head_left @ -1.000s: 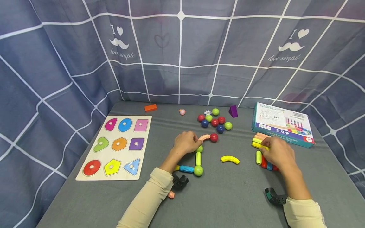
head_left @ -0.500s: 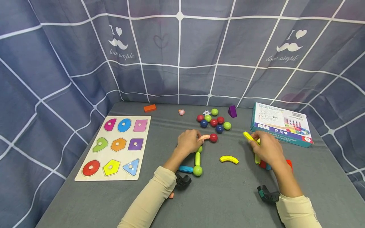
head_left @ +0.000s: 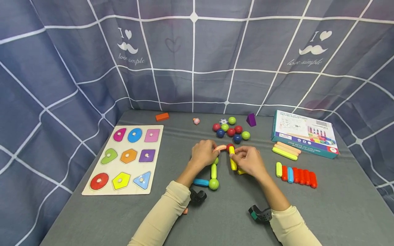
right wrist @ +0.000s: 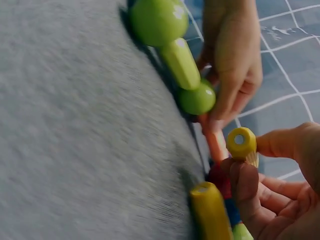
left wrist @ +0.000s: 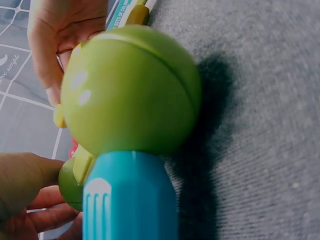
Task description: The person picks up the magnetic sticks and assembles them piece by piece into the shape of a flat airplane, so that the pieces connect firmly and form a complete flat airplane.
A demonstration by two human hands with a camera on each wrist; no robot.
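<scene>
My left hand (head_left: 203,152) pinches the peach curved magnetic stick (head_left: 220,148) beside a small green ball (right wrist: 197,97). That stick's far end meets a red ball (head_left: 229,147). A yellow-green stick (head_left: 213,171) links the small green ball to a larger green ball (head_left: 213,184), which a blue stick (head_left: 201,182) joins. Between thumb and fingers, my right hand (head_left: 250,160) holds a straight yellow magnetic stick (head_left: 233,159), its far end close to the red ball; contact is unclear. A yellow curved stick (right wrist: 212,212) lies under the right hand, mostly hidden in the head view.
Several balls (head_left: 231,132) cluster behind the hands. Red, blue and yellow-green sticks (head_left: 303,176) line up at right, with peach and yellow sticks (head_left: 286,151) before a box (head_left: 304,133). A shape puzzle board (head_left: 123,160) lies left. A purple block (head_left: 251,120) stands behind.
My right hand has lifted the yellow stick from the group at right and carried it left to the red ball. The left hand shifted slightly right, then stayed at the peach stick.
</scene>
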